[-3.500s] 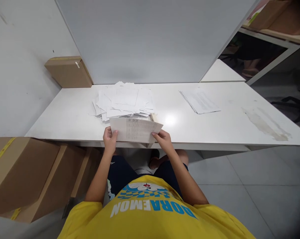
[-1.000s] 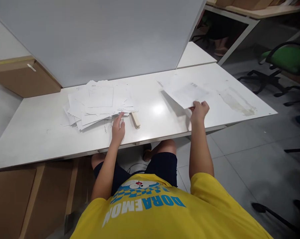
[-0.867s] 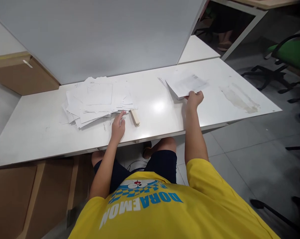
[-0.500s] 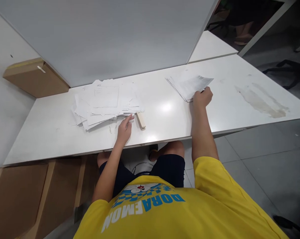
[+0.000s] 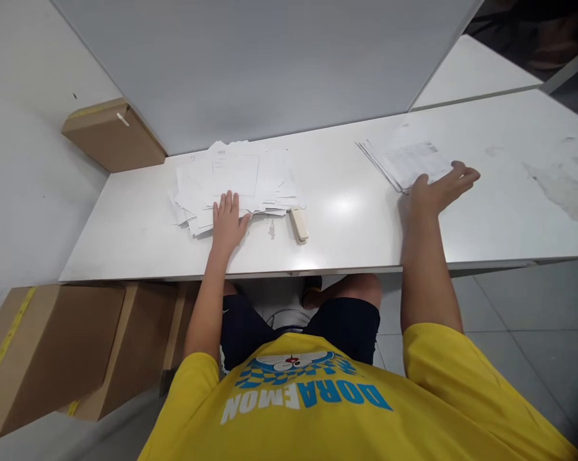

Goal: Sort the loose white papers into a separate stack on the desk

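A loose heap of white papers [image 5: 235, 179] lies on the white table [image 5: 346, 218] in front of me. My left hand [image 5: 228, 221] rests flat on the heap's near edge, fingers stretched out. To the right lies a thinner stack of printed sheets [image 5: 406, 163]. My right hand [image 5: 440, 189] hovers open at that stack's near right corner, fingers spread, holding nothing. A small cream stapler [image 5: 298, 224] sits on the table between the two piles, just right of the heap.
A grey partition [image 5: 269, 64] stands along the table's back edge. A cardboard box [image 5: 111, 134] leans at the back left, and larger boxes [image 5: 53, 346] stand on the floor at left. A dried stain [image 5: 562, 189] marks the table's right end.
My right hand carried a sheet to the right-hand stack, laid it there and opened. My left hand moved up from the table onto the heap of papers.
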